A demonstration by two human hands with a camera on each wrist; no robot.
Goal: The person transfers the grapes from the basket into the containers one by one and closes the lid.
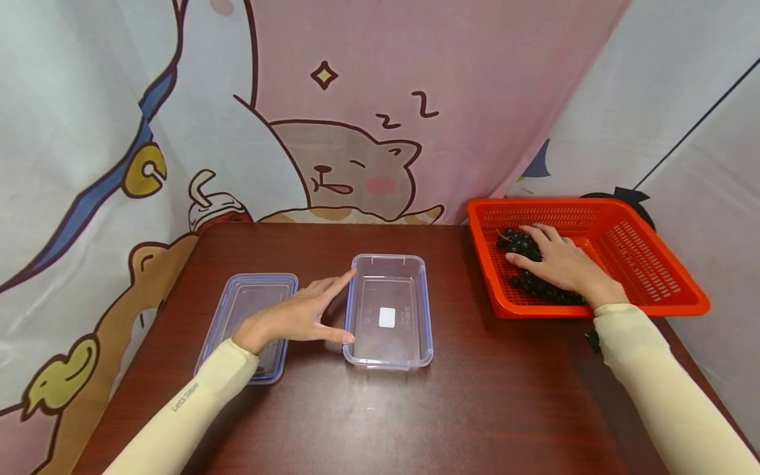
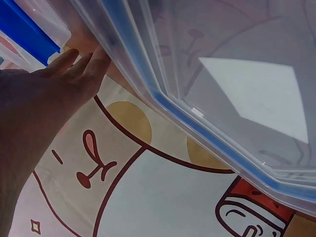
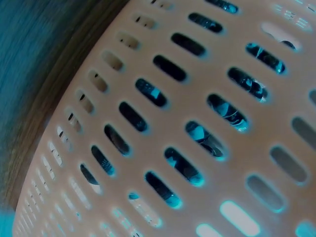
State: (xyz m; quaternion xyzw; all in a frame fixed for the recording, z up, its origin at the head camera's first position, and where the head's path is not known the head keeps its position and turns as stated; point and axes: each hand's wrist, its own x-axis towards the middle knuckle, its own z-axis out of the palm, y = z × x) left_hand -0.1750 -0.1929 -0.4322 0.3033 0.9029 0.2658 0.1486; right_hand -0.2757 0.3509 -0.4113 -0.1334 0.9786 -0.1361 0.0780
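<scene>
A clear open container (image 1: pixel 386 284) with bluish edges and a small white square on its base stands mid-table. My left hand (image 1: pixel 305 310) is spread at its left side, thumb and forefinger tip right at the rim; in the left wrist view the fingers of this hand (image 2: pixel 69 79) reach toward it. Under that wrist lies a lidded clear container (image 1: pixel 255 290) with a blue seal. On the right, my right hand (image 1: pixel 561 260) rests over dark grapes (image 1: pixel 522 244) inside an orange plastic basket (image 1: pixel 499 307), thumb apart from the fingers. Its palm side is hidden.
The brown wooden table (image 1: pixel 463 409) carries all these things. A cartoon-printed curtain (image 1: pixel 493 86) hangs behind and at the sides. In the right wrist view, the basket's slotted wall (image 3: pixel 197 163) fills most of the picture, with dark shapes showing through.
</scene>
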